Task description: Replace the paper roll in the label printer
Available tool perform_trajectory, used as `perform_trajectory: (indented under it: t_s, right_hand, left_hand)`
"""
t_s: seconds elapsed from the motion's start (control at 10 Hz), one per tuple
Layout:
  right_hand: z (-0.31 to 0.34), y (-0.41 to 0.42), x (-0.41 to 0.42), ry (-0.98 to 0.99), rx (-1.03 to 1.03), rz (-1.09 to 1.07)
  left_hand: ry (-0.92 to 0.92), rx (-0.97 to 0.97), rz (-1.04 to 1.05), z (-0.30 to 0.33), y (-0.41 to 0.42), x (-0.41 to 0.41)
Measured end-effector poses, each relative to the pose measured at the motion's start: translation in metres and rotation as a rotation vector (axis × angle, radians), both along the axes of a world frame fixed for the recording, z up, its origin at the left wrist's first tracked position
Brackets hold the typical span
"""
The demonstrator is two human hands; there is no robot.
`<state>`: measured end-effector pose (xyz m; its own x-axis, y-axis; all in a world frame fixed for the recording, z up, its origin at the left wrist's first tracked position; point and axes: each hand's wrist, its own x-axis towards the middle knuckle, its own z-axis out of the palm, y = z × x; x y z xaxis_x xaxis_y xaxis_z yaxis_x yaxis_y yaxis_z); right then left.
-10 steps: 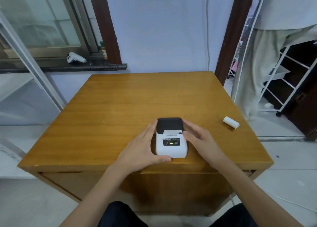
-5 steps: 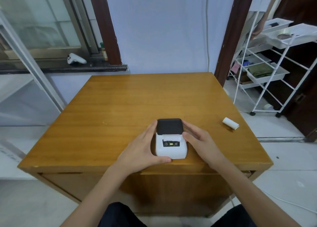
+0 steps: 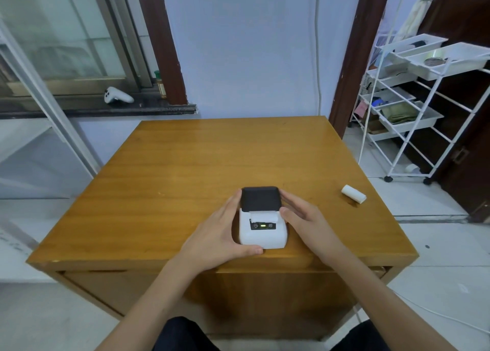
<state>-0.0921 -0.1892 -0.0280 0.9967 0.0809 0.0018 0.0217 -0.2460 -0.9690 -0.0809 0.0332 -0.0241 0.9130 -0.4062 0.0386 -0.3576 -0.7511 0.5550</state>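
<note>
label printer (image 3: 262, 227) between both hands' fingers (image 3: 234, 204), grasped at its sides, lid raised

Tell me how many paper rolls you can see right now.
2. One loose paper roll lies on the table toward its right edge, away from both hands. A second roll shows inside the label printer under its raised black lid, partly hidden.

Soft even daylight, sharp centre, wide-angle bending at the edges.

My 2 forearms are bare, with no sleeves in view. My left hand (image 3: 212, 234) and right hand (image 3: 305, 218) wear nothing. Dark trousers (image 3: 183, 334) cover my legs.
</note>
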Motion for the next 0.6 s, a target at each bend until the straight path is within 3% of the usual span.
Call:
perform_trajectory:
  t_s: [0.4, 0.6]
  right_hand:
    - [0.007, 0.003, 0.003, 0.043, -0.078, 0.024]
    - [0.021, 0.003, 0.0, 0.123, 0.055, -0.078]
  left_hand:
    - [0.031, -0.016, 0.023, 0.004, -0.002, -0.001]
    - [0.094, -0.061, 0.143, 0.006, -0.002, -0.007]
